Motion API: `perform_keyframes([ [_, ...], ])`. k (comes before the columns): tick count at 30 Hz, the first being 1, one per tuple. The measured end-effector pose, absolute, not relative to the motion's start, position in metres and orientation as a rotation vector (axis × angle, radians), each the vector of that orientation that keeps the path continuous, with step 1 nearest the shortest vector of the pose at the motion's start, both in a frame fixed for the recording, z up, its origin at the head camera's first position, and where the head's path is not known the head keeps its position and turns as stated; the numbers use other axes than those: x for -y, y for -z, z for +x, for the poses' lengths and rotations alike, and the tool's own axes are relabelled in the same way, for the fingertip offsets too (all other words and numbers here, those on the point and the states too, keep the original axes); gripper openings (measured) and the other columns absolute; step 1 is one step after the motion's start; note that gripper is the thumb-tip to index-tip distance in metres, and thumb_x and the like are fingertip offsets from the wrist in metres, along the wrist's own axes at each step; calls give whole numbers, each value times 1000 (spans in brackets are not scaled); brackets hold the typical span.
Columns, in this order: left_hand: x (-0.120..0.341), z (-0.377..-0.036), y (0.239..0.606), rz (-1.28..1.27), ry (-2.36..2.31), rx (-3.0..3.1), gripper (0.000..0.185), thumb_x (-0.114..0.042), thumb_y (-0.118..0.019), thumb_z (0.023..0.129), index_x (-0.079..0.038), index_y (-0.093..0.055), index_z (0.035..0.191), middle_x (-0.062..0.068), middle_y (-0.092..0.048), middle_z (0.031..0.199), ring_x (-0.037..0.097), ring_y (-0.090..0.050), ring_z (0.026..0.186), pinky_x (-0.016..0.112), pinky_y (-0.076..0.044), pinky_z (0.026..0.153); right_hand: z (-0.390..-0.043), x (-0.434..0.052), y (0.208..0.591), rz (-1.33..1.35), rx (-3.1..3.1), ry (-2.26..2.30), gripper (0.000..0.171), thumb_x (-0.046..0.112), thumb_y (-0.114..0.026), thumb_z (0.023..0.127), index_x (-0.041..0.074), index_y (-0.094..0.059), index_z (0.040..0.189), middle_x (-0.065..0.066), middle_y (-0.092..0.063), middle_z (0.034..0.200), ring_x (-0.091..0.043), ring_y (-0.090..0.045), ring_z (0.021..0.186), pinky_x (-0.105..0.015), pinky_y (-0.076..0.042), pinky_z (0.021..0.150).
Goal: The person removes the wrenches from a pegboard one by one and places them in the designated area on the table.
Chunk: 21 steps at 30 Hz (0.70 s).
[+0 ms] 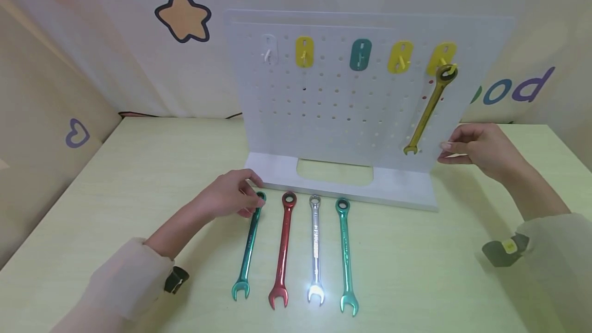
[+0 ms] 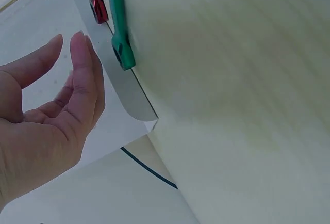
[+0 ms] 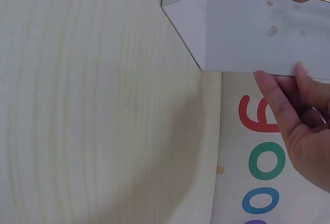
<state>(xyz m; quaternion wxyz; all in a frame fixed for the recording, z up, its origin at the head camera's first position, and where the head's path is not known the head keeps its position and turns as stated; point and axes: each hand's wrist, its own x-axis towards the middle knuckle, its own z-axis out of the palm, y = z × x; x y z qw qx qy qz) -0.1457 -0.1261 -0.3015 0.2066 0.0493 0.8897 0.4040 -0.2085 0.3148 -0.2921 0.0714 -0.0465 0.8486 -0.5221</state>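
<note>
Four wrenches lie side by side on the counter [image 1: 139, 168] at lower centre of the frame, ring ends toward the pegboard [image 1: 333, 107]: teal wrench [image 1: 248, 248], red wrench [image 1: 283, 251], silver wrench [image 1: 315, 251], green wrench [image 1: 346, 256]. Left hand [image 1: 231, 197] sits at the teal wrench's ring end, fingers loosely curled and touching it, though whether it pinches I cannot tell; the left-wrist view shows fingers relaxed. Fifth, a gold wrench [image 1: 430, 109], hangs by its ring from the right-most yellow hook [image 1: 442, 59], while the right hand [image 1: 476, 148] pinches the pegboard's right edge, seemingly steadying it.
</note>
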Motion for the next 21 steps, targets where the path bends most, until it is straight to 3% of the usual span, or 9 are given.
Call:
perform_keyframes([
  [21,90,-181,281,269,-1413,-2492,37,-13,-62,87,-3,-51,121,13,-57,106,29,-60,95,35,-51,82,-209,-314,291,-147,-2546,1565,6,-4,-53,89,-9,-55,87,-5,-61,80,-18,-66,76,-37,-54,74],
])
